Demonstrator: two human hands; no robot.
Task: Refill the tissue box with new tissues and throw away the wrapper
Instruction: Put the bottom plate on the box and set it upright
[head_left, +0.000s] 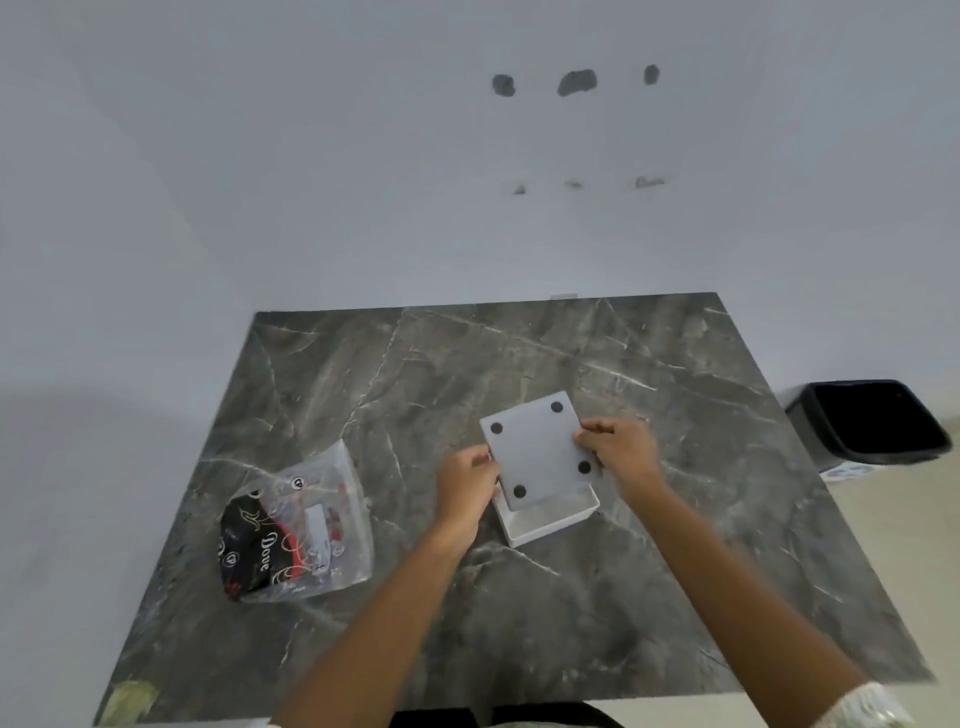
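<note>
Both hands are on the tissue box's bottom panel (540, 457), the flat white square with four dark feet, which sits tilted over the upside-down white box (550, 517) in the middle of the marble table (363, 374). The left hand (465, 486) is pinched on the panel's near-left edge and the right hand (618, 447) is clamped on its right edge, I guess so it lifts or seats evenly without jamming. The pack of tissues (301, 525) lies well off to the left in its clear wrapper, so the refill looks barely started. The black bin (872, 421) waits on the floor past the table's right edge, handy for the wrapper.
</note>
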